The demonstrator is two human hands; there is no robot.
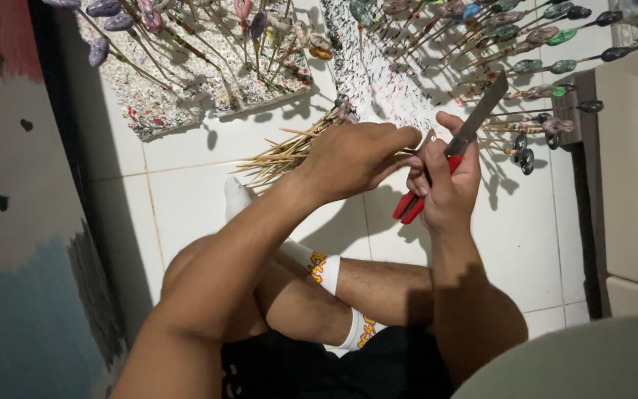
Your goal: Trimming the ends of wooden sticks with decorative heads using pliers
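My left hand (356, 157) is closed around a bundle of thin wooden sticks (283, 154) whose free ends fan out to the left over the white tiled floor. My right hand (446, 177) grips a red-handled knife (461, 140), its grey blade pointing up and to the right. The two hands meet in the middle, with my left fingertips pinching a stick close to the blade. My crossed legs in white socks (324, 267) lie below the hands.
Two speckled foam blocks (186, 96) (378, 81) lie on the floor ahead, stuck with several sticks topped with painted beads (540, 66). A painted board (16, 244) stands at the left. A pale cabinet (636, 170) stands at the right.
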